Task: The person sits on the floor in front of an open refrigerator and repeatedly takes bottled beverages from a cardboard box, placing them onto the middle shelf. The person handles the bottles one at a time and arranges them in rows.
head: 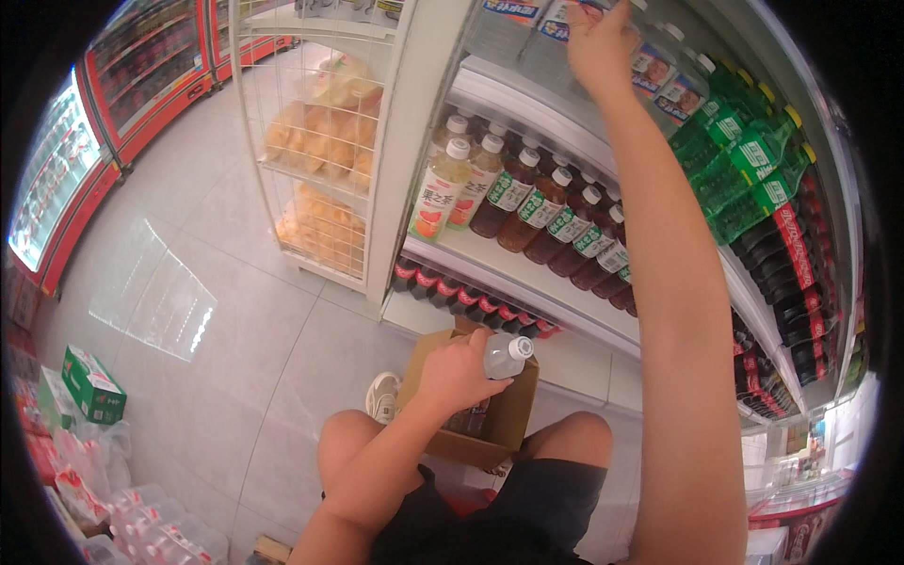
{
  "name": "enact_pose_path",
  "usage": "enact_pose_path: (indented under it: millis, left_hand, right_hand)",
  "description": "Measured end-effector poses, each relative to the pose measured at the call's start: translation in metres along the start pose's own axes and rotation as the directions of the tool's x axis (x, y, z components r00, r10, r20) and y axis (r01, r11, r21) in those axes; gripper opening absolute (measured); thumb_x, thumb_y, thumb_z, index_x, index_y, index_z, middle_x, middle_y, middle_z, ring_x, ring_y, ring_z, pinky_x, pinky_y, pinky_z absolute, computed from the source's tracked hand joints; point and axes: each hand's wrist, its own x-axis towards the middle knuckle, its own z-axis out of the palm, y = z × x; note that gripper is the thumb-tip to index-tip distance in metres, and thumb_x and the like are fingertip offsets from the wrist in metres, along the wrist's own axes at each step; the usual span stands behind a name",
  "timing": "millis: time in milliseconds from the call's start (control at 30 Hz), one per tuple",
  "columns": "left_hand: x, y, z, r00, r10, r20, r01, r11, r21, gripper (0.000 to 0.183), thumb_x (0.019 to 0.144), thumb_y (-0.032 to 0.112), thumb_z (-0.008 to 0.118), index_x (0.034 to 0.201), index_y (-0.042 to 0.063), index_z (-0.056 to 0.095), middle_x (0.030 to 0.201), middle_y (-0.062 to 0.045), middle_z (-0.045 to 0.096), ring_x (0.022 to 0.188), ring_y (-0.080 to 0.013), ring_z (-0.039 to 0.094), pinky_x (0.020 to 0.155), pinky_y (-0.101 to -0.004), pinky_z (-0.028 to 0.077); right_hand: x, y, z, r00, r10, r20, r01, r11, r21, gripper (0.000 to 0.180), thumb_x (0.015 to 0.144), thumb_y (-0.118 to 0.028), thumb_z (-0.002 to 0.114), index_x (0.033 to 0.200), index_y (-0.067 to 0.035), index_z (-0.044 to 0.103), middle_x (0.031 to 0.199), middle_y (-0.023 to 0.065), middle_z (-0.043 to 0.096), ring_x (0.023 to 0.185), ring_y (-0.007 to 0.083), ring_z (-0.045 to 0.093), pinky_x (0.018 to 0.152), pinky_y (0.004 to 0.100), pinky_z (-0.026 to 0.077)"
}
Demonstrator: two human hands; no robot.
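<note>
My left hand is closed around a clear plastic bottle with a white cap. It holds the bottle tilted over an open cardboard box between my knees. Inside the box, partly hidden by my forearm, lie more clear bottles. Stretched up to the top visible shelf, my right hand has its fingers around a clear bottle in a row of labelled ones. The top of that bottle is partly cut off by the picture's edge. Clear bottles stand just right of this hand.
Below, a shelf carries fruit tea bottles and dark tea bottles. Cola bottles line the bottom. Green soda bottles stand right. A wire rack holds bagged goods. Green cartons and wrapped bottles sit left.
</note>
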Motion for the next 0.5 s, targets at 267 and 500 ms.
enact_pose_path:
  millis: [267,500]
  left_hand:
    - [0.009,-0.004,0.012,0.999,0.017,0.031,-0.018,1.000,0.021,0.072,0.069,0.043,0.088,0.128,0.013,0.058,0.101,-0.020,0.072,0.096,-0.0410,0.070,0.081,-0.0494,0.056]
    - [0.010,-0.004,0.022,0.998,0.057,0.029,-0.060,0.993,0.103,0.074,0.069,0.044,0.088,0.127,0.008,0.060,0.096,-0.017,0.072,0.094,-0.0368,0.070,0.085,-0.0470,0.054]
  right_hand:
    - [-0.015,-0.001,0.014,0.949,-0.205,-0.239,0.143,0.957,-0.254,0.069,0.100,-0.026,0.063,0.154,-0.001,0.029,0.125,0.0266,0.059,0.111,0.0419,0.062,0.098,0.0510,0.051]
    - [-0.049,0.018,-0.049,0.931,-0.334,0.148,0.356,0.921,-0.161,0.063,0.095,-0.033,0.066,0.140,0.007,0.048,0.134,0.0315,0.057,0.125,0.0424,0.057,0.103,0.0479,0.048]
